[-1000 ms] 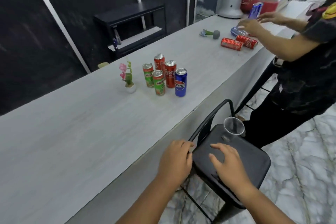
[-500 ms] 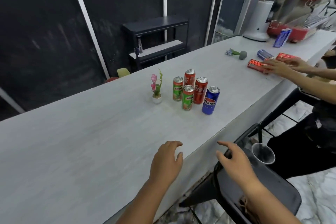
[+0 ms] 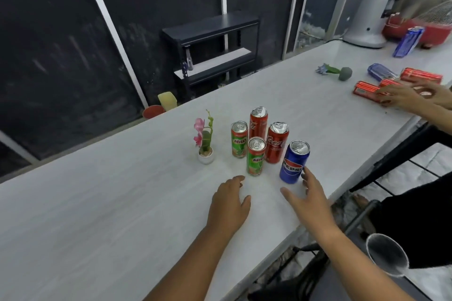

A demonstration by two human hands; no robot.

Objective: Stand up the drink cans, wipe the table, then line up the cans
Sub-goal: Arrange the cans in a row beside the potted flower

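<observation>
Several cans stand upright in a cluster on the pale table [image 3: 102, 215]: a blue Pepsi can [image 3: 294, 162], a near green Milo can [image 3: 255, 156], a far green Milo can [image 3: 239, 140], a red cola can [image 3: 276, 143] and a taller red can [image 3: 258, 121] behind. My left hand [image 3: 230, 205] hovers just in front of the near Milo can, fingers relaxed, holding nothing. My right hand [image 3: 305, 199] is spread open beside the Pepsi can, fingertips close to its right side.
A small potted pink orchid [image 3: 205, 140] stands left of the cans. Farther right another person's hands [image 3: 406, 96] rest on lying red cans [image 3: 367, 89]; a blue can [image 3: 407, 41] stands beyond. A tipped flower pot [image 3: 338, 72], a chair [image 3: 318, 273] with a clear plastic cup [image 3: 386, 255] sit nearby.
Both my hands have risen from the chair and table edge and reached forward over the table to the can cluster. The view has moved closer to the cans.
</observation>
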